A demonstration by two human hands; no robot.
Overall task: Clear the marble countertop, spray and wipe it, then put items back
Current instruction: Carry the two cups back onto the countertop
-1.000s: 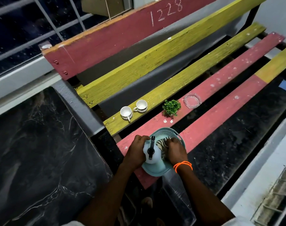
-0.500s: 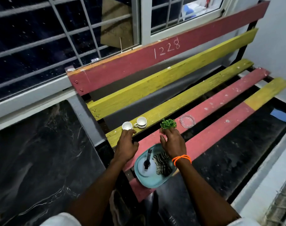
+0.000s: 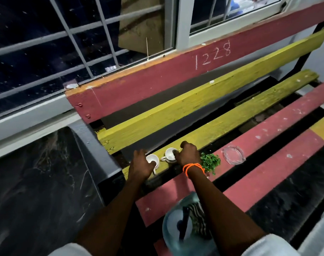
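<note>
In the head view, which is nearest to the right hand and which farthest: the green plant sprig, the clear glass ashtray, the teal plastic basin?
1. Green plant sprig: touching the right hand, at its wrist.
2. Clear glass ashtray: further right, on the red slat.
3. Teal plastic basin: farthest, near the elbow.

Your left hand (image 3: 141,166) now sits on the near white cup (image 3: 152,160), thumb inside its rim. Your right hand (image 3: 187,154) leaves the green sprig (image 3: 210,162) and closes on the second cup (image 3: 169,154); both hands are off the teal basket (image 3: 173,226).
</note>
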